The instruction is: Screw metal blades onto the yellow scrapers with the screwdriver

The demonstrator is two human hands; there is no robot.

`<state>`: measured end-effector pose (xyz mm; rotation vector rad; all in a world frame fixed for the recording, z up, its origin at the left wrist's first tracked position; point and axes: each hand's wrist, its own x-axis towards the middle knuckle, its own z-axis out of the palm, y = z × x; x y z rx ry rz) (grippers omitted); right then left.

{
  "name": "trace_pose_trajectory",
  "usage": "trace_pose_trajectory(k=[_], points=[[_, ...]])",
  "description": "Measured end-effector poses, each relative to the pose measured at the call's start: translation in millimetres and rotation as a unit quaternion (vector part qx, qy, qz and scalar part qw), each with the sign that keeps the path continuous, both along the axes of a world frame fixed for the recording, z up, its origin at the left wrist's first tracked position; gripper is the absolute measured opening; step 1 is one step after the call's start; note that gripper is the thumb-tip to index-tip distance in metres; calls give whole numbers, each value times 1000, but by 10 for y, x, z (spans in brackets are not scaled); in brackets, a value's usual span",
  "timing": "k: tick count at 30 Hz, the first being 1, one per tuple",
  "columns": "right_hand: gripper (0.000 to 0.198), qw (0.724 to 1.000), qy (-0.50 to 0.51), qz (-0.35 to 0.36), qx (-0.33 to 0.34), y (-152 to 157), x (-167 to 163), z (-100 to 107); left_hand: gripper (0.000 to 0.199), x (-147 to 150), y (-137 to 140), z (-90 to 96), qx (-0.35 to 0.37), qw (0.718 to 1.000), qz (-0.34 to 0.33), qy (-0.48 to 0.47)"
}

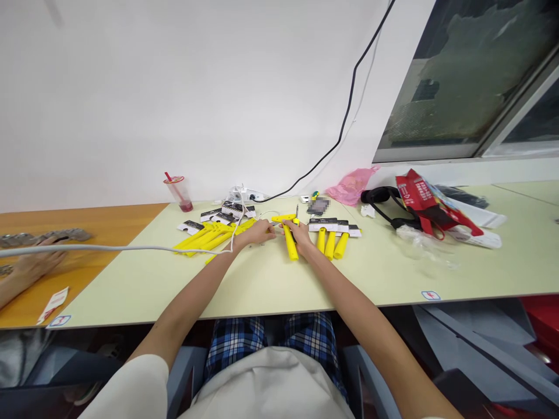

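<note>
In front of me is a yellow T-shaped scraper (290,244), its head away from me and its handle pointing toward me. My right hand (302,234) is closed around a screwdriver (297,215), shaft upward, and rests against the scraper's handle. My left hand (261,231) is closed beside the scraper's head, fingertips pinched at something small and pale that I cannot make out. To the left lies a pile of yellow scrapers (209,237) with black-and-white card sleeves. On the right, several more sleeved scrapers (331,243) lie side by side.
A cup with a red straw (180,195) and a power strip (248,195) stand by the wall. A white cable (131,248) crosses the left side. Headphones (384,201), a red bag (430,201) and a pink bag (353,185) lie right. Another person's hand (41,262) is far left.
</note>
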<state>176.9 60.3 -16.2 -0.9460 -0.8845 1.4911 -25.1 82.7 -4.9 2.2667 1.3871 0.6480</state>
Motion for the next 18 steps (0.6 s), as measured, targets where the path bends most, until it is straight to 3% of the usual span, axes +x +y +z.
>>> trace_pose_trajectory(k=[5, 13, 18], points=[[19, 1000, -12, 19, -4, -7, 3, 13, 25, -133, -178, 1, 16, 994, 60, -88], [23, 990, -59, 126, 5, -184, -69, 100, 71, -424, -503, -122, 6, 946, 156, -285], [24, 983, -84, 164, 18, -296, -90, 136, 69, -407, -570, -116, -19, 926, 148, -346]])
